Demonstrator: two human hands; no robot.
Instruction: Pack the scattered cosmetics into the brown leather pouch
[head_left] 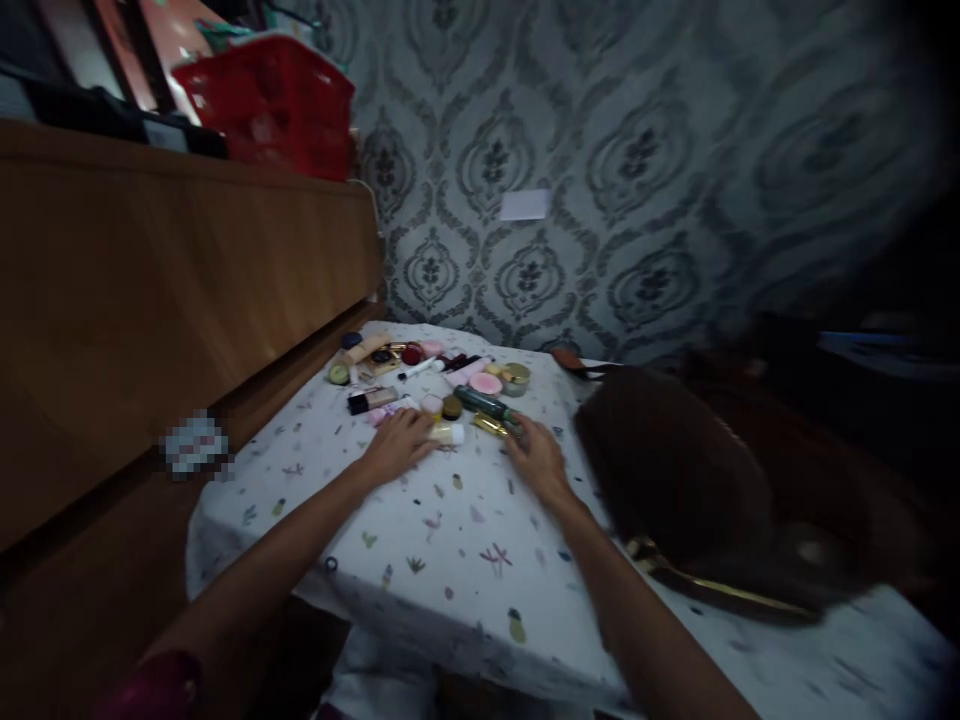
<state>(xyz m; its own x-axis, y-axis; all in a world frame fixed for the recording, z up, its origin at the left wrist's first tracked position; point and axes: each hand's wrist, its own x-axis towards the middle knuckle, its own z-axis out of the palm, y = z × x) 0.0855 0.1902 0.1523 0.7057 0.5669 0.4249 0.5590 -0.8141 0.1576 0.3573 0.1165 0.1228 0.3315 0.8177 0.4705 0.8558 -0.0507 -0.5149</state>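
Note:
Several cosmetics lie spread on a white patterned tablecloth (450, 520). My left hand (397, 447) rests with fingers stretched over the near edge of the group, touching a cream tube with a white cap (448, 433). Beside its fingertips are a small brown-lidded jar (451, 407) and a black-capped bottle (373, 400). My right hand (538, 457) is at the group's right side, fingers apart and bent against the ends of a dark green tube (484, 402) and a gold tube (490, 425). Behind them sit a pink round compact (485, 383) and a gold-lidded jar (516, 378).
A dark brown bag (675, 470) stands on the right of the table. Along the left runs a wooden cabinet (187, 270) with a red basket (277, 105) on top. A patterned wall (570, 130) closes off the back.

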